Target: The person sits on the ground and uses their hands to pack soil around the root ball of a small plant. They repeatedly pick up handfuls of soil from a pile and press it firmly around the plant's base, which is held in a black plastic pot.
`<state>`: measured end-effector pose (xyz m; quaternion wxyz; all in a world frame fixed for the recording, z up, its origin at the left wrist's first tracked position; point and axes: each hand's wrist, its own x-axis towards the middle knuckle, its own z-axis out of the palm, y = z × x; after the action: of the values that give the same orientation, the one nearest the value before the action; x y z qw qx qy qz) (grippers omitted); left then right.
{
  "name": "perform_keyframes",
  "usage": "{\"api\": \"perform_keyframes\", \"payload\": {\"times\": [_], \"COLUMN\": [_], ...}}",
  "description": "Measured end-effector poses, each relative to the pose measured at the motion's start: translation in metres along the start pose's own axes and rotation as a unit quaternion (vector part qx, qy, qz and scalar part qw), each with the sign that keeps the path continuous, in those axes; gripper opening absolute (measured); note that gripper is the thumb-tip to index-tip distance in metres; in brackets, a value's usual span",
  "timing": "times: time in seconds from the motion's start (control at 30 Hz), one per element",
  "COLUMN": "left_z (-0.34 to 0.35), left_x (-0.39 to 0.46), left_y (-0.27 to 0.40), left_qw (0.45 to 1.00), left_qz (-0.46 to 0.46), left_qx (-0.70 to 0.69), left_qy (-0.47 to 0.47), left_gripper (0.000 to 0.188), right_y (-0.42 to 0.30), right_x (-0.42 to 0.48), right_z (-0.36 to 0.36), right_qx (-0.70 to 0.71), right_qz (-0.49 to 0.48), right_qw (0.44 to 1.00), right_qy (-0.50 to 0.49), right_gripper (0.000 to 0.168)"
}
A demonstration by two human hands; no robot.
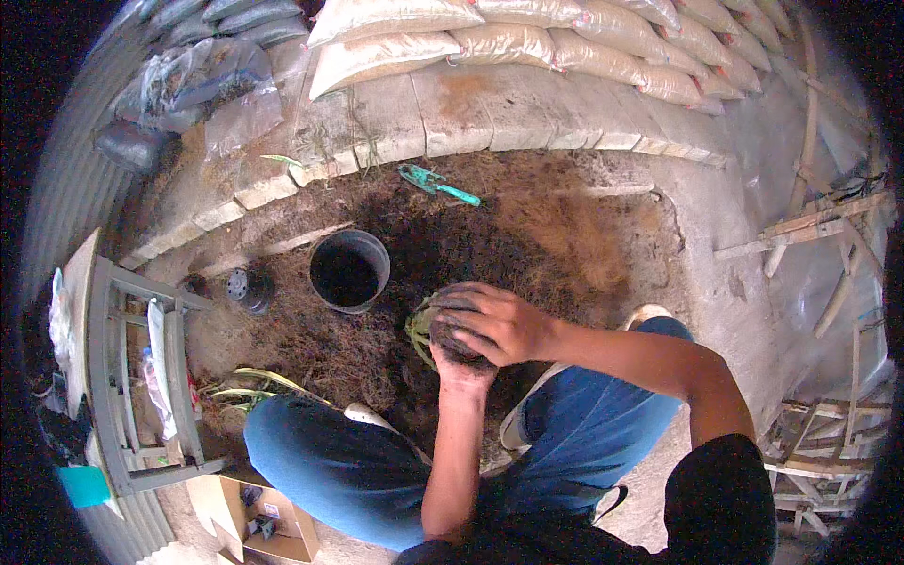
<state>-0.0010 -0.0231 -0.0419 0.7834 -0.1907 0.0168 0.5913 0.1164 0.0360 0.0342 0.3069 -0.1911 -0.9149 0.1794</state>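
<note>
A dark clump of soil [455, 344] is cupped between my two hands above the ground. My left hand [462, 374] supports it from the near side, its fingers mostly hidden. Across the top lies my right hand [498, 321], with soil-stained fingers spread over the clump. Pale green leaves [419, 326] of a plant stick out on the left of the clump; the rest of the plant is hidden. Just left of my hands stands a round plastic pot [382, 254] with dark soil [346, 275] inside. Beyond them a turquoise hand trowel [441, 185] lies on loose soil and fibre.
A smaller black pot [256, 291] lies tipped over at left, near a grey wooden stool [106, 367] on its side. Variegated leaves [265, 378] lie by my left knee. Filled sacks [508, 46] are stacked behind a concrete kerb [455, 134]. An open cardboard box [282, 526] sits lower left.
</note>
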Motion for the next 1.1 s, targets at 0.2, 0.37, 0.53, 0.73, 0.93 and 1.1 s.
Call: {"api": "perform_keyframes", "payload": {"times": [0.2, 0.37, 0.53, 0.73, 0.93, 1.1], "left_z": [-0.003, -0.001, 0.002, 0.005, 0.019, 0.009], "left_x": [-0.002, 0.008, -0.001, -0.003, -0.004, -0.004], "left_y": [-0.002, 0.004, -0.004, -0.003, -0.005, -0.010], "left_qw": [0.999, 0.997, 0.995, 0.996, 0.994, 0.996], "left_qz": [0.030, 0.063, 0.076, 0.072, 0.074, 0.085], "left_qx": [0.020, 0.033, 0.049, 0.048, 0.077, 0.035], "left_qy": [-0.038, 0.015, -0.038, 0.036, 0.022, 0.012], "left_gripper": [0.045, 0.046, 0.038, 0.041, 0.045, 0.038], "right_y": [0.008, -0.018, -0.009, -0.007, -0.019, 0.000], "right_x": [-0.002, 0.034, 0.016, 0.021, 0.033, 0.001], "right_z": [0.016, -0.029, 0.009, -0.001, -0.032, 0.018], "right_qx": [0.019, -0.042, -0.014, -0.013, -0.043, 0.009], "right_qz": [0.038, 0.018, -0.028, -0.029, -0.011, -0.022], "right_qw": [0.998, 0.999, 0.999, 0.998, 0.999, 0.999], "right_qy": [-0.037, -0.017, 0.044, -0.061, -0.004, 0.025], "right_gripper": [0.042, 0.075, 0.020, 0.047, 0.068, 0.034]}}
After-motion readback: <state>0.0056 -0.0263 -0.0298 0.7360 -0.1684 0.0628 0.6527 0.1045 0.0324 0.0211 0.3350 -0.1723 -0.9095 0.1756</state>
